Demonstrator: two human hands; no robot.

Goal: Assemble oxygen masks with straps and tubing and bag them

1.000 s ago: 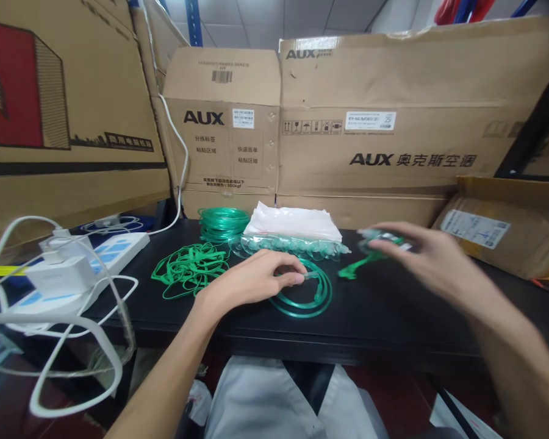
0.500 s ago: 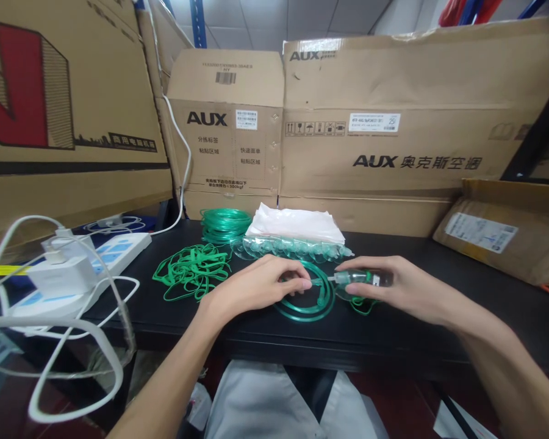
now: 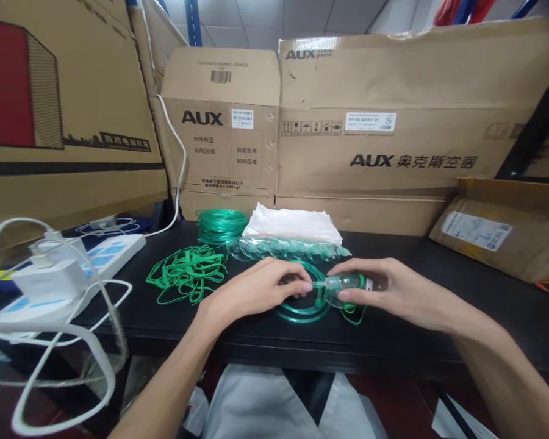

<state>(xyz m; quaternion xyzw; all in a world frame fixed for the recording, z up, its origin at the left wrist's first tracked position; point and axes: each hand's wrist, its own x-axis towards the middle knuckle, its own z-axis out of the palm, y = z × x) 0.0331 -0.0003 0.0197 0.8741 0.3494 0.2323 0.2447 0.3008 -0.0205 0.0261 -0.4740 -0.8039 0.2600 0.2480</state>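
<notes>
My left hand (image 3: 274,285) is closed in a pinch on the end of a coiled green plastic tube (image 3: 304,314), whose loops lie on the black table. My right hand (image 3: 379,283) is wrapped around a clear oxygen mask (image 3: 343,282) with a pale nozzle that points left. The nozzle meets the tube end just beside my left fingertips; how deep the two fit together I cannot tell. A green elastic strap (image 3: 353,314) hangs from the mask below my right hand. Part of the mask is hidden by my fingers.
Behind my hands lie a row of clear masks (image 3: 288,249), white plastic bags (image 3: 293,224) and a coil of green tubing (image 3: 222,225). Tangled green straps (image 3: 187,273) are at left, near a power strip (image 3: 105,256) with white cables. Cardboard boxes (image 3: 375,180) stand along the back.
My right hand has brought the mask left, and its nozzle has closed the small gap to the tube end. My left hand stays nearly in place. The view has shifted slightly.
</notes>
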